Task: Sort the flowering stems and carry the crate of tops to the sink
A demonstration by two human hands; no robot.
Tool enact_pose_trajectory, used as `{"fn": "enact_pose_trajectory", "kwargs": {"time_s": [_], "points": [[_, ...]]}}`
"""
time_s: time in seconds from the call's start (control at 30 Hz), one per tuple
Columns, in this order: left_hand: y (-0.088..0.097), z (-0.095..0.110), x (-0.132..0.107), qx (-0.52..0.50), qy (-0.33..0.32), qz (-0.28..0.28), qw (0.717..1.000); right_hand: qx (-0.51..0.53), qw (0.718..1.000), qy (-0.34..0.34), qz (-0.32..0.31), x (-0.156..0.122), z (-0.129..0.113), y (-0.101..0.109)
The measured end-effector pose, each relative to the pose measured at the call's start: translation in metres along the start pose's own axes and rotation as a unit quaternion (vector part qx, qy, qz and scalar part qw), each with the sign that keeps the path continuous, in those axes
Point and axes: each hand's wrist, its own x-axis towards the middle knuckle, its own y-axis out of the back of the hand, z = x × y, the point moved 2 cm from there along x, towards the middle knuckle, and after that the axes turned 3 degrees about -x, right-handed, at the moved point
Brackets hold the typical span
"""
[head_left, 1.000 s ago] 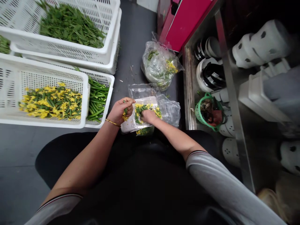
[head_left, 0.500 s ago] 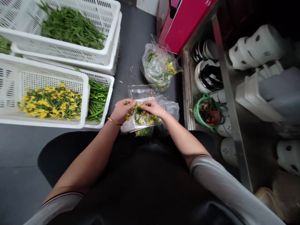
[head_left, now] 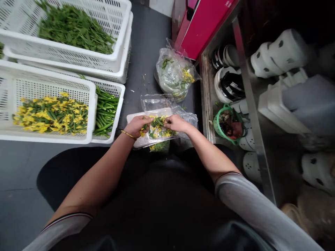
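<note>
A clear plastic clamshell tray (head_left: pixel 136 118) lies on the dark floor in front of me, with yellow flowers and green stems (head_left: pixel 160 131) in it. My left hand (head_left: pixel 138 126) is closed around a small bunch of green stems with yellow flowers, a gold bangle on its wrist. My right hand (head_left: pixel 176 122) pinches the other end of the same stems (head_left: pixel 157 121) just above the tray. The two hands nearly touch. The tray's open lid (head_left: pixel 155 101) sticks out behind them.
White slotted crates at the left hold yellow flowers (head_left: pixel 51 113), green stems (head_left: pixel 106 111) and leafy greens (head_left: pixel 73 28). A plastic bag of trimmings (head_left: pixel 174 75) lies behind the tray. A metal shelf at the right carries a green basket (head_left: pixel 229 124) and white shoes (head_left: pixel 280 52). A pink box (head_left: pixel 201 24) stands beyond.
My right hand rose out of the tray and moved toward the left hand, taking hold of the stems between them. The view shifted slightly left.
</note>
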Motion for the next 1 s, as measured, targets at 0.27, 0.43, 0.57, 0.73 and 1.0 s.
{"fn": "enact_pose_trajectory", "kwargs": {"time_s": [0.27,0.43,0.57,0.73,1.0], "points": [[-0.018,0.001,-0.006,0.025,-0.233,0.042,0.971,0.420,0.898,-0.006,0.132,-0.009,-0.028,-0.015],[-0.010,0.007,-0.007,-0.117,-0.181,-0.004,0.977,0.555,0.817,0.033,0.155,-0.005,-0.010,-0.023],[0.002,0.016,-0.010,-0.182,-0.147,-0.039,0.972,0.121,0.992,-0.036,-0.001,0.000,0.016,-0.026],[0.001,0.017,-0.015,-0.180,-0.115,-0.102,0.972,-0.256,0.966,0.003,-0.046,0.026,0.003,-0.059],[-0.003,0.015,-0.009,-0.105,-0.110,-0.063,0.986,-0.084,0.996,0.041,0.002,0.040,0.010,-0.065]]}}
